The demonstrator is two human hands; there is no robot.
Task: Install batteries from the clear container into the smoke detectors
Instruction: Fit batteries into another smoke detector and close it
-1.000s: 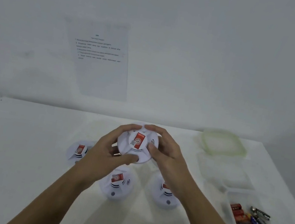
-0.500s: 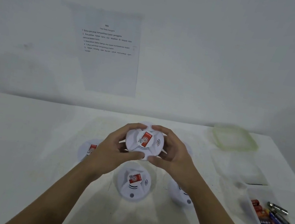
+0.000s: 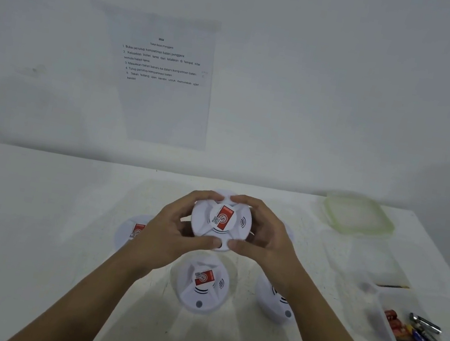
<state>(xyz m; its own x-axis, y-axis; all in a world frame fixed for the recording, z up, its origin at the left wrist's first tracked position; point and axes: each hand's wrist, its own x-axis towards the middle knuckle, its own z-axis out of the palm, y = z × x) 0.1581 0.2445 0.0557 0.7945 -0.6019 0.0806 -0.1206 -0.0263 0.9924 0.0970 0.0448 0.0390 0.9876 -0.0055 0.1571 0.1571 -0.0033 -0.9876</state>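
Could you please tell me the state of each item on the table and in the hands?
Held smoke detector: off the table, sticker facing the camera.
Left hand: grips its left rim.
Right hand: grips its right rim.
Middle smoke detector: on the table, sticker up.
Left smoke detector: on the table, partly hidden.
Right smoke detector: on the table, partly hidden.
Clear container: open, batteries inside.
Green lid: off, lying apart.
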